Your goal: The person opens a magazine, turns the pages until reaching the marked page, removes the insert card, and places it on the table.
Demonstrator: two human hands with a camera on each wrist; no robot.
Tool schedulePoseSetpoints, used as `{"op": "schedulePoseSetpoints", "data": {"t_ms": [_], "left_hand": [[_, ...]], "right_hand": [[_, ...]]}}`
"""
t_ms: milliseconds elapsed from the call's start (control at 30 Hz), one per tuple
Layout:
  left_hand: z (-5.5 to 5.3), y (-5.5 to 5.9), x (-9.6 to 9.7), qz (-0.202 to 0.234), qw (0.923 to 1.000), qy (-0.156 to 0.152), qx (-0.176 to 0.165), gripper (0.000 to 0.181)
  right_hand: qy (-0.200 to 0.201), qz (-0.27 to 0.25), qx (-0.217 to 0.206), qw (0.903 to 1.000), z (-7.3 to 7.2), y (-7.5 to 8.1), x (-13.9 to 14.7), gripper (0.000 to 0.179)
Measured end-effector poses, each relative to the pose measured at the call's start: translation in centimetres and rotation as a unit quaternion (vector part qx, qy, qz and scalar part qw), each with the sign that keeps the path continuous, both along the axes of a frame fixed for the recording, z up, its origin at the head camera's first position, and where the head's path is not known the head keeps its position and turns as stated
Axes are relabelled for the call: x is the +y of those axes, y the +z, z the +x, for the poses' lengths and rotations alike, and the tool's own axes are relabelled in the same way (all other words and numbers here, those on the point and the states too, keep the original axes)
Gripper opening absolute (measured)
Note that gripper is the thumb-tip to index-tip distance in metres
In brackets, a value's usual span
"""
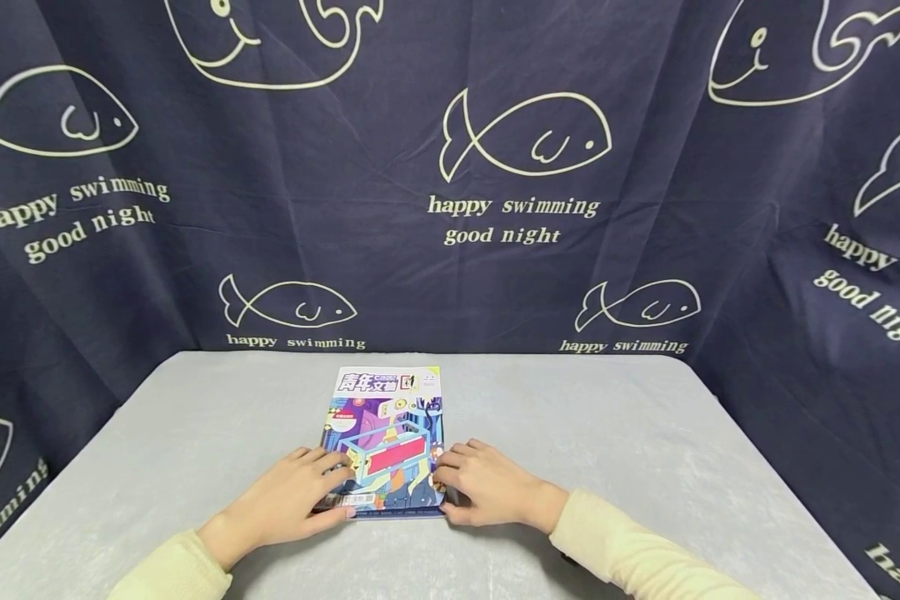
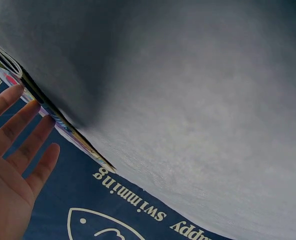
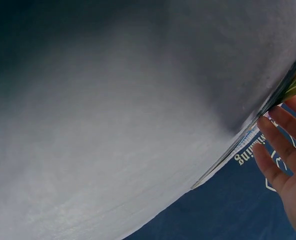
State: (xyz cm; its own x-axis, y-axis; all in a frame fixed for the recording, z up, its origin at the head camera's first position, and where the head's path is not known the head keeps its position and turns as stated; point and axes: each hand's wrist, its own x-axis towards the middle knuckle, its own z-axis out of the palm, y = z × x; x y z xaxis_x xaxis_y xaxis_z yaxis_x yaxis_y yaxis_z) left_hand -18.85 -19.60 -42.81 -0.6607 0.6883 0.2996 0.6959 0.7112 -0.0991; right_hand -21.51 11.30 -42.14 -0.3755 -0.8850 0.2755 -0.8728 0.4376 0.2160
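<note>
Left hand (image 1: 292, 497) is resting at the left edge of the magazine (image 1: 390, 454), fingers extended, not clamping. Magazine is lying face-up on the counter (image 1: 217, 433). Right hand (image 1: 487, 487) is touching the opposite edge, similarly relaxed; thumb contact unclear. Apparently steadying or squaring; next move likely calls for balanced contact.

Smooth paper magazine (image 1: 390, 446), cloth backdrop (image 1: 390, 250)
</note>
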Motion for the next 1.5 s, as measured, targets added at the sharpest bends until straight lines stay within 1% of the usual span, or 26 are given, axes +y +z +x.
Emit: {"op": "schedulePoseSetpoints", "data": {"t_ms": [267, 433, 600, 900, 1133, 1333, 1500], "left_hand": [[0.0, 0.1, 0.1, 0.006, 1.0, -0.004, 0.001, 0.042], [0.1, 0.3, 0.1, 0.002, 1.0, -0.002, -0.003, 0.044], [0.1, 0.3, 0.2, -0.006, 1.0, -0.005, 0.005, 0.046], [0.0, 0.3, 0.4, -0.017, 0.9995, -0.011, 0.023, 0.052], [-0.2, 0.0, 0.5, -0.021, 0.9989, -0.013, 0.04, 0.056], [-0.2, 0.1, 0.5, -0.023, 0.9987, -0.017, 0.042, 0.052], [-0.2, 0.0, 0.5, -0.015, 0.9987, -0.022, 0.045, 0.049]], "right_hand": [[-0.022, -0.002, -0.035, 0.9992, -0.3, 0.2, -0.2, 0.025], [-0.035, -0.009, -0.053, 0.998, -0.4, 0.3, -0.3, 0.02], [-0.045, -0.017, -0.065, 0.9967, -0.4, 0.4, -0.6, 0.017], [-0.053, -0.051, -0.057, 0.9956, -0.5, 0.5, -0.9, 0.014], [-0.061, -0.084, -0.051, 0.9933, -0.7, 0.4, -1.1, 0.014], [-0.073, -0.101, -0.049, 0.9909, -0.6, 0.7, -1.2, 0.016], [-0.08, -0.111, -0.047, 0.9895, -0.6, 0.9, -1.2, 0.016]]}}
